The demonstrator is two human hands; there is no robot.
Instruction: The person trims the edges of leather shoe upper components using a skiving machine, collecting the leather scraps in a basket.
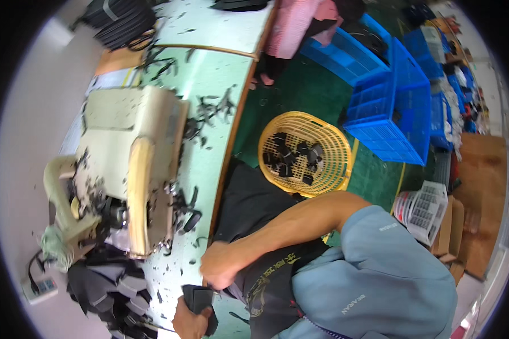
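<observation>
My left hand [191, 321] grips a few flat black pieces [199, 298] at the table's near edge, thumb lying over them. Just above it, my right hand [219, 265] is curled closed, its forearm crossing in front of my dark apron [266, 282]. Whatever its fingers may hold is hidden. Beyond both hands, on the pale green table [220, 70], stands a beige machine [113, 135] with a curved, worn yellowish front bar. A heap of black pieces [110, 288] lies beside the machine's near end, to the left of my left hand.
Black scraps [209, 107] litter the tabletop and the machine. Right of the table, a yellow basket [345, 147] holds several small black pieces. Blue crates [384, 113] stand on the green floor farther right. Someone in pink [291, 28] is at the far end.
</observation>
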